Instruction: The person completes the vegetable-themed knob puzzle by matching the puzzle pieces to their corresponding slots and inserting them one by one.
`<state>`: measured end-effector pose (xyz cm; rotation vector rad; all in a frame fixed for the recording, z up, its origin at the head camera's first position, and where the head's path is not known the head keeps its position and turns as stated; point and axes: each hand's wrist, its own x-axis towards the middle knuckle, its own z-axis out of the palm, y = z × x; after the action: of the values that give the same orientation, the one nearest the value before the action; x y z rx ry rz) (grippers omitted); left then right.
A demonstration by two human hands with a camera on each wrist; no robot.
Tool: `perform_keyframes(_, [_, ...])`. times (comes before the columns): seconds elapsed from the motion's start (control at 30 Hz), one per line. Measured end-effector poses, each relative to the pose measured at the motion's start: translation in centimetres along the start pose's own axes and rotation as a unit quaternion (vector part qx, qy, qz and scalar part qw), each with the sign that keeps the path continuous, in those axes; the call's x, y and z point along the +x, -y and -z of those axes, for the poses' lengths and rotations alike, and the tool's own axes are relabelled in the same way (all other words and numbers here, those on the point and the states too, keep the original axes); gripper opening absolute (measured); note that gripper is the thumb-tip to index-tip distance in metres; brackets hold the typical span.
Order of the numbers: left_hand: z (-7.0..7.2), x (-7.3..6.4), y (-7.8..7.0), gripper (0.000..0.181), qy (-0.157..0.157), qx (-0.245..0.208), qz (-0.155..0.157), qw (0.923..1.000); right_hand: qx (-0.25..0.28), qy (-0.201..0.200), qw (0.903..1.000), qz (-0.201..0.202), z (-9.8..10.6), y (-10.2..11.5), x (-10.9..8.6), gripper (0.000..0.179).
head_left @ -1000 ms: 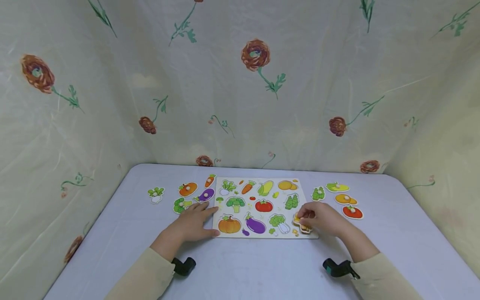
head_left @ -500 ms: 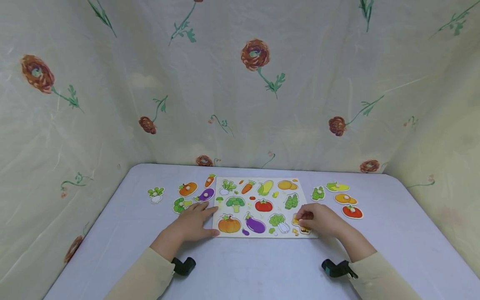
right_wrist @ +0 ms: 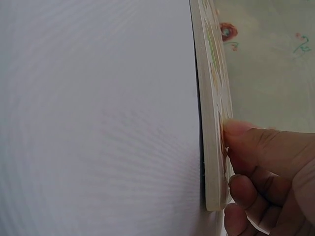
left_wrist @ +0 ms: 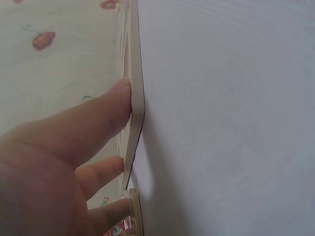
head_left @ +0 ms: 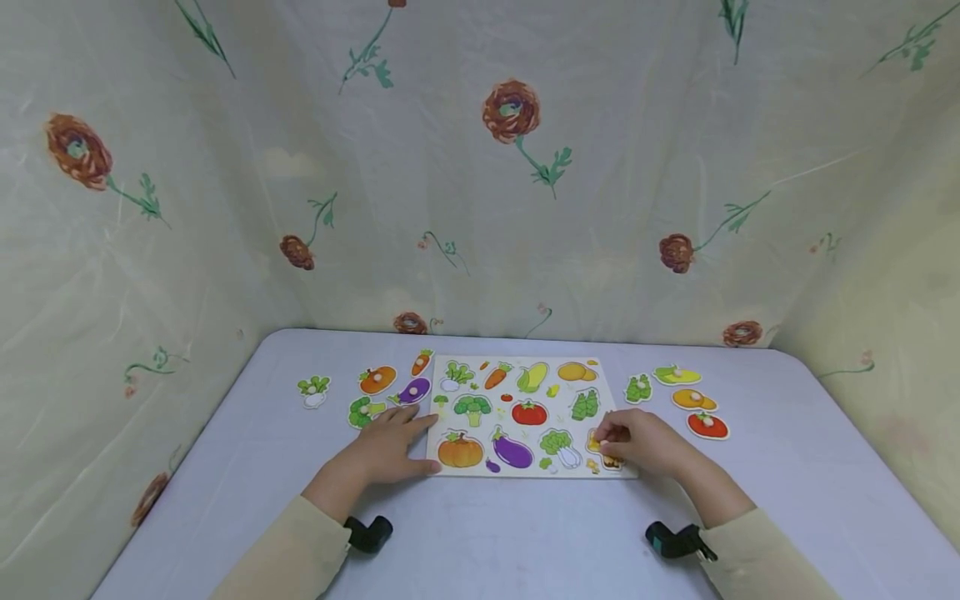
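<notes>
A white vegetable puzzle board (head_left: 480, 464) lies on the table. At its lower right corner my right hand (head_left: 647, 442) pinches a yellow-and-brown puzzle piece (head_left: 611, 461), which lies in or on its outline; the fingers hide its middle. In the right wrist view the thumb (right_wrist: 241, 129) and curled fingers are at the board's face. My left hand (head_left: 382, 448) rests spread at the board's left edge, its thumb and a finger touching the board. In the left wrist view the thumb (left_wrist: 98, 120) presses on the board's edge. Under the left fingertips is the broccoli piece (head_left: 363, 412).
Left of the board lie pumpkin (head_left: 377, 380), carrot (head_left: 422, 362), eggplant (head_left: 412, 391) and radish (head_left: 313, 392) pieces with knobs. To the right are a green piece (head_left: 638, 389), a corn piece (head_left: 675, 375), a potato piece (head_left: 692, 399) and a tomato piece (head_left: 708, 426).
The yellow-and-brown piece, tilted and off its outline a second ago, now sits flatter and closer in line with it. My right hand has barely shifted; the left stays put.
</notes>
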<state>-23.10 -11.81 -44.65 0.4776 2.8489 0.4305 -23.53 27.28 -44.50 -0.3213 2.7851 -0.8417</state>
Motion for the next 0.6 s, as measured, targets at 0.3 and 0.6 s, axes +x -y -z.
perform_keyframes(0.3, [-0.11, 0.13, 0.03, 0.078, 0.0, 0.003, -0.001, 1.0, 0.004, -0.001, 1.0, -0.005, 0.05, 0.24, -0.24, 0.007])
perform_keyframes(0.6, [0.08, -0.08, -0.17, 0.079, -0.002, -0.007, 0.002, 1.0, 0.004, -0.002, 1.0, 0.001, 0.08, 0.33, -0.42, 0.007])
